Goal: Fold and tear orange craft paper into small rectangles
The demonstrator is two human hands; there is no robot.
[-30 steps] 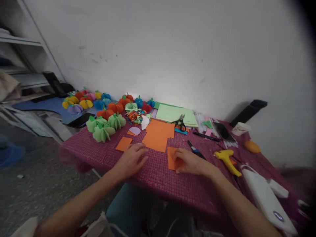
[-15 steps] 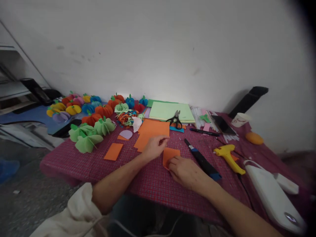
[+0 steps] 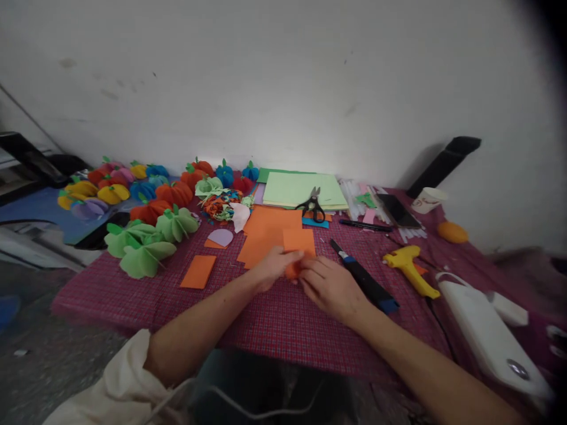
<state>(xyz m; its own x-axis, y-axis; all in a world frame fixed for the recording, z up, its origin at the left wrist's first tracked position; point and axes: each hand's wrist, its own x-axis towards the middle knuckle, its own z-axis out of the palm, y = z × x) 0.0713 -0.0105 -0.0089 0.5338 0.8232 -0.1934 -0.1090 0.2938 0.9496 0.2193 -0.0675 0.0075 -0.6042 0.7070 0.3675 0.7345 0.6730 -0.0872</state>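
Note:
Both hands meet over a small orange paper square (image 3: 299, 243) lifted off the red checked tablecloth (image 3: 274, 319). My left hand (image 3: 271, 267) pinches its near left edge, and my right hand (image 3: 330, 286) grips the near right edge with curled fingers. The paper's far edge stands up towards the wall. Just behind it lies a larger stack of orange sheets (image 3: 266, 233). Another small orange piece (image 3: 198, 271) lies flat to the left.
Paper pumpkins in green (image 3: 146, 239), orange, blue and yellow crowd the left. Scissors (image 3: 312, 205) rest on light green sheets (image 3: 301, 190). A utility knife (image 3: 365, 284), yellow glue gun (image 3: 410, 268), phone (image 3: 398, 211), paper cup (image 3: 426, 199) and white bag (image 3: 487, 339) lie right.
My left hand came right from the tablecloth to join my right hand at the small orange square, which has risen from lying flat to being held up by both hands.

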